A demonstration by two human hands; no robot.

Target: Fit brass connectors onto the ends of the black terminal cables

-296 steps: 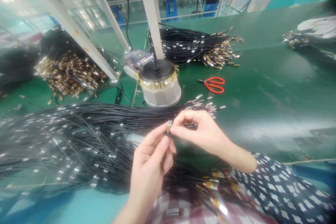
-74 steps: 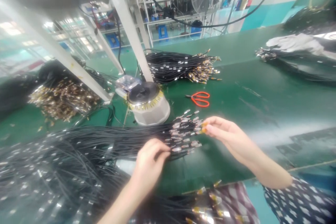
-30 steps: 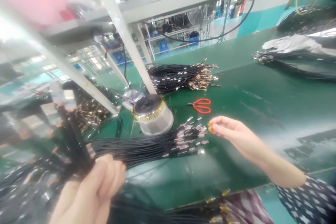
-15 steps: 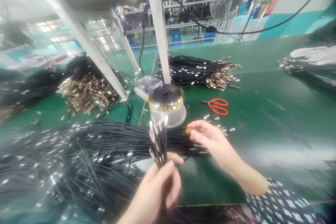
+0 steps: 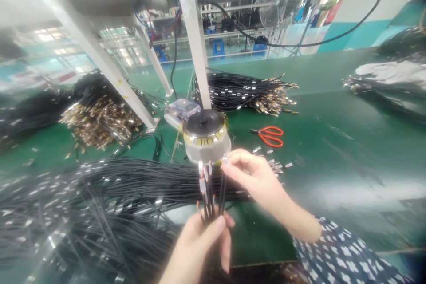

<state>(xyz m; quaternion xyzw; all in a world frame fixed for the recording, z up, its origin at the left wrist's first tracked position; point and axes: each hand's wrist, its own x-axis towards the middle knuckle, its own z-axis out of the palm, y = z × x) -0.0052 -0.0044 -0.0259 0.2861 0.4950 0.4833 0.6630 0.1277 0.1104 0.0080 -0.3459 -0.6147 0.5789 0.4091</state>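
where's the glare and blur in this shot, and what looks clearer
Head view, right: pale glare on the green table; head view, lower left: the black cables smear into blur; head view, centre: the red-handled scissors and left hand look clearer; head view, top left: washed-out light.

- I see a small bunch of thin black cables [image 5: 207, 206] at six o'clock in the worker's view, gathered in the left hand [image 5: 208, 239], standing close to upright, ends uppermost.
- Their tips spread a little, around twelve o'clock above that fist; I can't count them.
- Flat silvery connectors [image 5: 202, 185] cap several ends at uneven heights, with orange-red bits showing by some of them.
- Toward one o'clock from the fist, dark strands [image 5: 222, 193] stand apart from the others, and a silvery tip [image 5: 225, 158] there is pinched by the right hand [image 5: 254, 173].
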